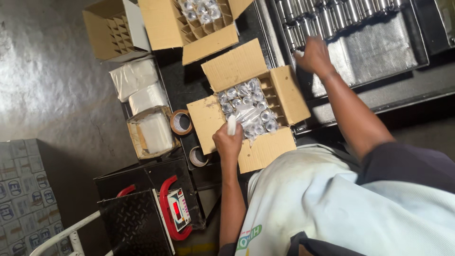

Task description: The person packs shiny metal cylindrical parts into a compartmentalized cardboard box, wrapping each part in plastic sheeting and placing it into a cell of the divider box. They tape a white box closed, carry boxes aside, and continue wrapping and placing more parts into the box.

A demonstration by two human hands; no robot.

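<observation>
Carton [284, 95]: left hands [228, 142] clamped on white wrap [232, 124], right [313, 56] seemingly gripping metal cylinders [303, 28].

Top edge slices off the rows of metal cylinders [332, 16] and the upper box [189, 23] of wrapped parts. The right hand [313, 56] covers whatever it touches on the tray [379, 47]. The scale [179, 208] display is too small to read. Stacked cartons [21, 194] run off the lower left.
</observation>
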